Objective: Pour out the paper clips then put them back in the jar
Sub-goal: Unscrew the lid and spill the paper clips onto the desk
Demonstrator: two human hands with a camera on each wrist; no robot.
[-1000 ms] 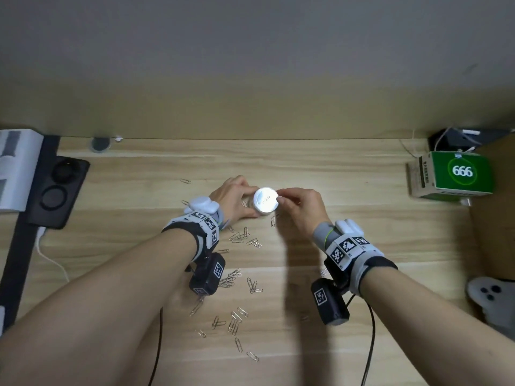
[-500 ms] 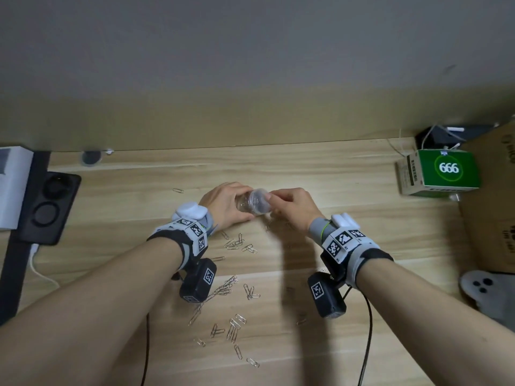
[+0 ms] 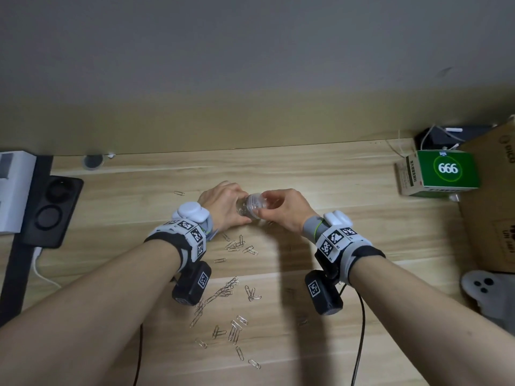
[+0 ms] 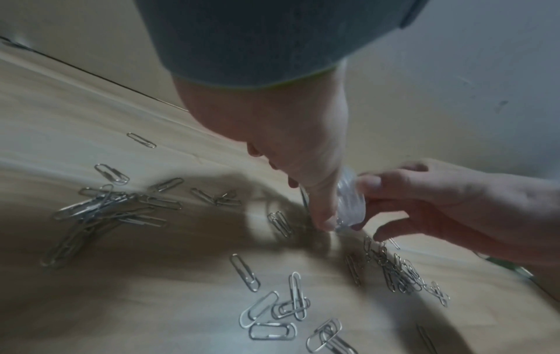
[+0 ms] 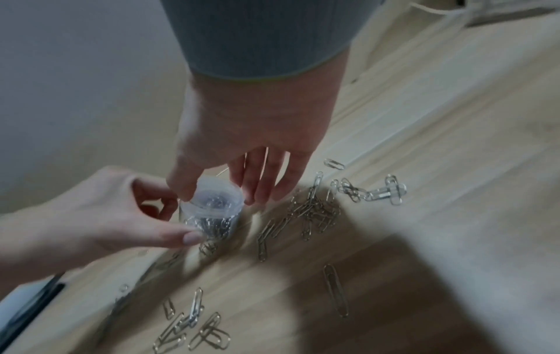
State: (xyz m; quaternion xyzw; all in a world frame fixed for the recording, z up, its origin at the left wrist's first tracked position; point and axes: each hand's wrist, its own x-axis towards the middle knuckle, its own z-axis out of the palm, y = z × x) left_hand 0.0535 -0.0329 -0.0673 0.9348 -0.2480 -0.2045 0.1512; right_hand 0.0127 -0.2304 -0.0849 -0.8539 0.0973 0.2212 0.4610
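Note:
A small clear jar (image 3: 245, 208) partly filled with paper clips is held just above the wooden table (image 3: 362, 246), tilted with its translucent lid (image 3: 257, 203) toward the right. My left hand (image 3: 225, 203) grips the jar's body. My right hand (image 3: 274, 207) pinches the lid. In the right wrist view the jar (image 5: 212, 218) shows clips inside, my right thumb on the lid (image 5: 219, 194). In the left wrist view the jar (image 4: 348, 203) sits between both hands. Several loose paper clips (image 3: 237, 245) lie scattered on the table toward me.
A green box marked 666 (image 3: 443, 174) and a cardboard box (image 3: 496, 204) stand at the right. A black socket block (image 3: 53, 207) and a white device (image 3: 14, 190) sit at the left. A grey object (image 3: 485, 291) lies at the right edge. The wall runs close behind.
The jar has tipped from lid-up facing me to tilted with the lid pointing right. Both hands have kept hold of it.

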